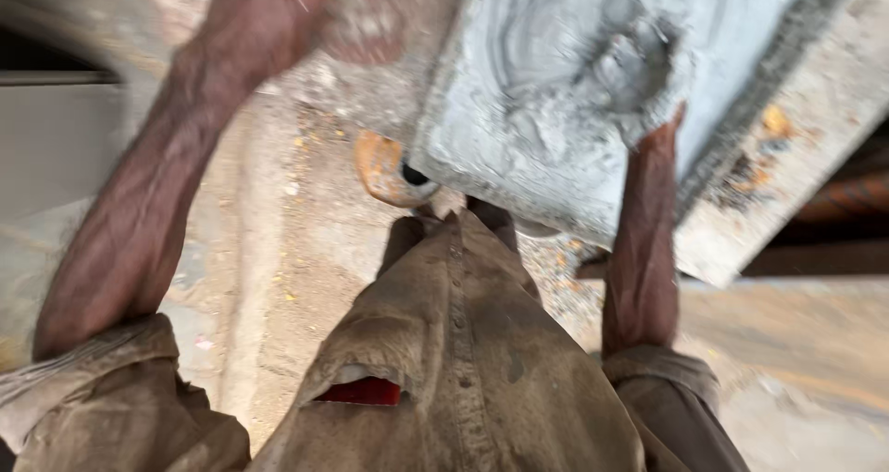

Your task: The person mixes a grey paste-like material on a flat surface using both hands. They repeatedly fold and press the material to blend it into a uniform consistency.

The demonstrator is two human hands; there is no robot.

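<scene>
Wet cement (556, 92) coats right hand (639, 74); left hand (361, 18) blurred.

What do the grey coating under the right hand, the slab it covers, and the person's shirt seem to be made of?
Grey coating: probably wet cement or mortar, with swirled smear marks and a soft sheen; it cakes the right hand.
Slab: likely concrete, with a rough, pitted, rust-stained edge.
Shirt: woven cloth, maybe cotton, matte khaki, creased and dirt-stained.

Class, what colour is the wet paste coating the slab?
Pale grey wet paste, smeared in swirls; head view.
</scene>
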